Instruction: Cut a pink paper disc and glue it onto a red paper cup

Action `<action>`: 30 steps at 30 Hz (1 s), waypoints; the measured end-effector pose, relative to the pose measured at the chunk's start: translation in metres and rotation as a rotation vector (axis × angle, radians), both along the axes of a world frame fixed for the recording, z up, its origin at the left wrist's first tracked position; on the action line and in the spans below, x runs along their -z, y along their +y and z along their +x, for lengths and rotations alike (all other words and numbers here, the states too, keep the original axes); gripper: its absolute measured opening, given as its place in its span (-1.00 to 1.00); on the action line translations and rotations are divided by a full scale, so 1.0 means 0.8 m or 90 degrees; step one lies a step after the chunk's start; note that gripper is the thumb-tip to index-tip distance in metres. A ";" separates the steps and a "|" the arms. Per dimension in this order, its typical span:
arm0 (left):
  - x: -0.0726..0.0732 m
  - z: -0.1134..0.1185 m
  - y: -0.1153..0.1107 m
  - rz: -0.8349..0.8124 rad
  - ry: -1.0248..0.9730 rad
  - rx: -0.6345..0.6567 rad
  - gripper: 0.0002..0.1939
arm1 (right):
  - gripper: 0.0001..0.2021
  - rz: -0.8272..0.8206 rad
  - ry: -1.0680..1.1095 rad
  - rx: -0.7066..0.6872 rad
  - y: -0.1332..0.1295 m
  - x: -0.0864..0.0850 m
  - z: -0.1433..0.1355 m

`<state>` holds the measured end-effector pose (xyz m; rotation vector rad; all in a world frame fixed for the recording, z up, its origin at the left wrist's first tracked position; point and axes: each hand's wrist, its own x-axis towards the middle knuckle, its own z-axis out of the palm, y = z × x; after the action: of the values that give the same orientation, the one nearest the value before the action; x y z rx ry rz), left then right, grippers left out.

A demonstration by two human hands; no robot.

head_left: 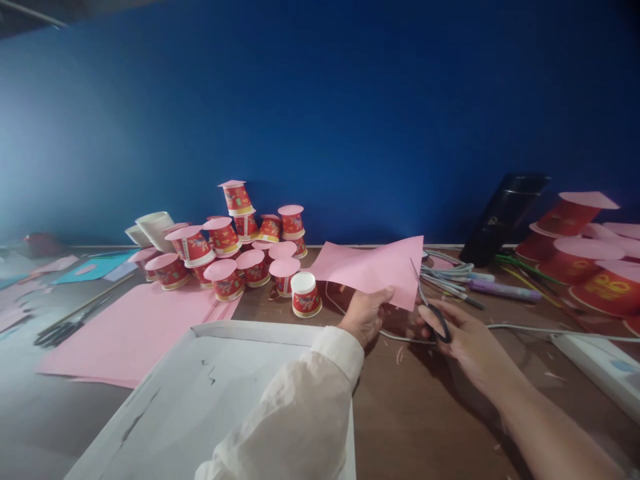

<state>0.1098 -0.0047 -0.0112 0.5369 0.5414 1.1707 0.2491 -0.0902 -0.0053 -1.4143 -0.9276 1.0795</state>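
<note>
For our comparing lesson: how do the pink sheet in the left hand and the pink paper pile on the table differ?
The pink sheet is held up in the left hand, curved; the pink paper pile lies flat. The sheet looks single; the pile shows layered edges. Both are pink.

Left hand (366,315) partly behind pink sheet (370,267), white tray (170,420) partly beyond bottom edge.

Two hands (365,319), one handheld pink sheet (370,267), one black bottle (503,217), one white tray (235,367), over a dozen red cups (229,289)
</note>
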 end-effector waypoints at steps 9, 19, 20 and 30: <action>0.003 0.000 0.003 -0.024 0.027 0.011 -0.70 | -0.44 -0.002 -0.055 0.003 0.002 0.002 0.004; -0.002 -0.002 0.002 -0.007 -0.027 0.004 -0.65 | -0.38 -0.009 -0.117 0.003 0.001 -0.004 0.003; -0.001 -0.003 0.003 -0.008 -0.022 0.007 -0.66 | -0.38 -0.007 -0.113 0.004 0.001 -0.004 0.003; -0.007 -0.007 0.003 -0.056 -0.027 -0.021 -0.68 | -0.41 -0.013 -0.131 -0.007 0.001 -0.001 0.006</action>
<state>0.1042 -0.0022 -0.0053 0.4274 0.5645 1.1820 0.2537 -0.0896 -0.0046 -1.5590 -1.0746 0.9672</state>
